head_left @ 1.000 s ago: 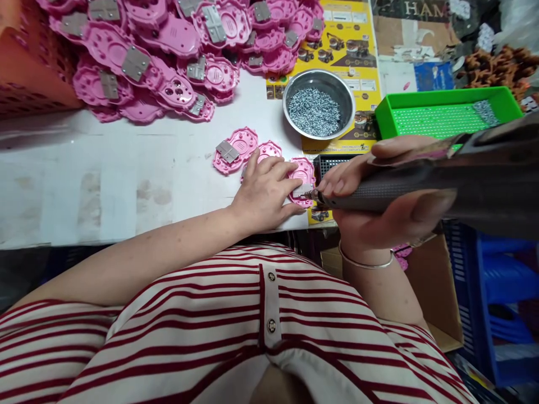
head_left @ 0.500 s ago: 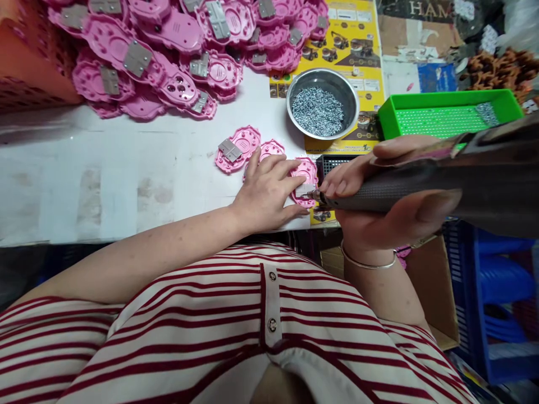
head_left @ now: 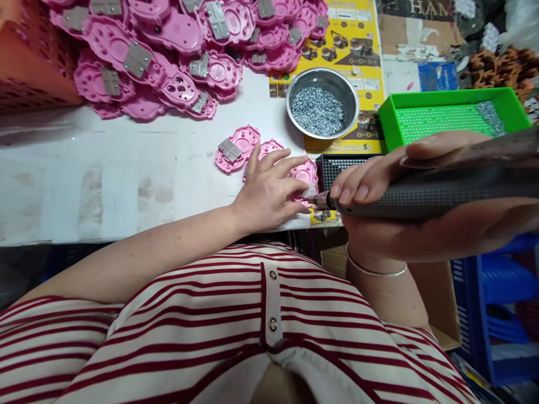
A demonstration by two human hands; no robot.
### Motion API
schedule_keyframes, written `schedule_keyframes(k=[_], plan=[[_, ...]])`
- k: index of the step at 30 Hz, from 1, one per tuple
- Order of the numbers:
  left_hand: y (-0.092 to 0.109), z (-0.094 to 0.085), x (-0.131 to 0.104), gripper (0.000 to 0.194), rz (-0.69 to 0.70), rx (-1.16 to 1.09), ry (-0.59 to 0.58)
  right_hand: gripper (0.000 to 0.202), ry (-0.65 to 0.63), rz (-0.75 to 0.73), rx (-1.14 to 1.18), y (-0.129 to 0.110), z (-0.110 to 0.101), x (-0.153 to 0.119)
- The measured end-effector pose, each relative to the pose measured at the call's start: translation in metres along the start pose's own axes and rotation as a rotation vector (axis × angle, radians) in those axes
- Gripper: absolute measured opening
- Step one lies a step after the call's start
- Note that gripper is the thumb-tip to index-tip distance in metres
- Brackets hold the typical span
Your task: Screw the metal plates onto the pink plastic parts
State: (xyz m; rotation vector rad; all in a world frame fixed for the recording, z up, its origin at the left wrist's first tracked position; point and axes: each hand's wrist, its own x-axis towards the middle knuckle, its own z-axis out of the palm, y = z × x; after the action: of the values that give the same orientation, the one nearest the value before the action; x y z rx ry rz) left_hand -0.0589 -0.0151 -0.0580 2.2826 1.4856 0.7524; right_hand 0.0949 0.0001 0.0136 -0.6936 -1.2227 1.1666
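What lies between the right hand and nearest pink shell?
In the head view, the driver's metal tip extends from the right hand over the pink shell.

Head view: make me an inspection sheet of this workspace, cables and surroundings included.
Surface: white table, smudged; yellow printed sheet toward the right.
Job's things: pink shell with a handheld driver pointed at it; steel bowl of small metal pieces.
Clutter: heap of pink shells, many with grey plates; green tray; black tray.
Hands: left hand spread at the pink shell; right hand wrapped around the handheld driver.
Cables: nothing seen.
Surroundings: orange basket at left; blue crate and cardboard box at lower right.
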Motion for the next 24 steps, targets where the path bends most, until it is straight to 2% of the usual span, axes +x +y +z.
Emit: schedule_keyframes(k=[3, 6, 9, 12, 17, 21, 24], plan=[[0.000, 0.000, 0.000, 0.046, -0.044, 0.058, -0.046, 0.029, 0.037, -0.193, -0.006, 0.017, 0.002, 0.002], [0.001, -0.002, 0.002, 0.042, -0.060, 0.081, -0.076, 0.033, 0.048, -0.322, -0.034, 0.030, 0.003, 0.003], [0.004, -0.004, 0.003, 0.038, -0.071, 0.085, -0.090, 0.033, 0.016, -0.338, 0.005, 0.034, 0.001, 0.002], [0.006, -0.005, 0.005, 0.038, -0.086, 0.097, -0.099, 0.031, -0.020, -0.251, 0.008, 0.023, -0.001, -0.001], [0.007, -0.007, 0.005, 0.036, -0.085, 0.113, -0.102, 0.045, -0.105, 0.077, -0.108, 0.000, 0.006, -0.004], [0.007, -0.008, 0.005, 0.038, -0.079, 0.115, -0.110, 0.054, -0.154, 0.135, -0.103, 0.002, 0.019, 0.003], [0.007, -0.008, 0.005, 0.037, -0.079, 0.115, -0.115, 0.055, -0.170, 0.128, -0.129, 0.014, 0.016, 0.007]])
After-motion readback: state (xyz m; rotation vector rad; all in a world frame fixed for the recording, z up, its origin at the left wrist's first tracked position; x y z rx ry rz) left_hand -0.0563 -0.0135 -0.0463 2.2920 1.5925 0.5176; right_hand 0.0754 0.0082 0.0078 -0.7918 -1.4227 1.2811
